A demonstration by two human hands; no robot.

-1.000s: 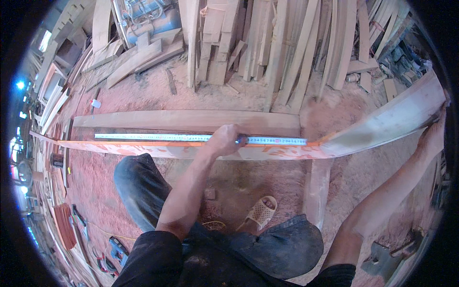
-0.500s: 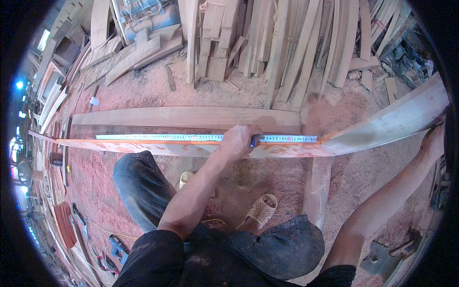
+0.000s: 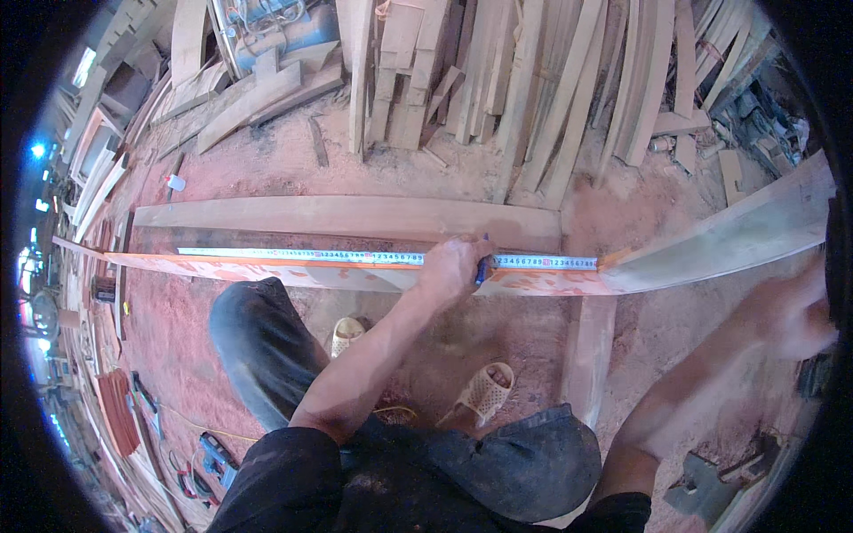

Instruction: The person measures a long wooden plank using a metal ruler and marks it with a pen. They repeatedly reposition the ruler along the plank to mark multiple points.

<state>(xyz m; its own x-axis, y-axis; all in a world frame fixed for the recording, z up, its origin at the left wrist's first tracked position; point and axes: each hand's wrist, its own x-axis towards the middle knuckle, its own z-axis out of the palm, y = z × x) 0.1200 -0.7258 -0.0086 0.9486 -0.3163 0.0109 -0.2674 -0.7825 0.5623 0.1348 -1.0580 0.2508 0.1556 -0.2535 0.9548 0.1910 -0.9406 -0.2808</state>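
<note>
A long wooden board (image 3: 533, 281) with an orange top edge and pale, orange-patched side stretches across in front of my knees. Along its top edge lies a white measuring tape (image 3: 382, 258). My left hand (image 3: 451, 269) is closed over the tape and edge, right of the middle. In its fingers is a slim dark-blue pen (image 3: 483, 263), partly hidden by the hand. A broad pale plank surface (image 3: 720, 244) continues at the right end of the tape. My right hand (image 3: 795, 311) is below that plank's right end, smeared by motion, so its fingers do not read clearly.
A loose plank (image 3: 355, 215) lies on the sawdust floor beyond the board. Stacked timber (image 3: 524, 80) stands at the back, beside a blue machine (image 3: 289, 35). A blue power tool (image 3: 217, 455) with cables rests at lower left. Another wood piece (image 3: 590, 355) lies beneath the board.
My left hand has slid slightly right along the tape with the pen. My right hand has dropped from the plank's right end toward me. The tape's right end appears a little farther right.
</note>
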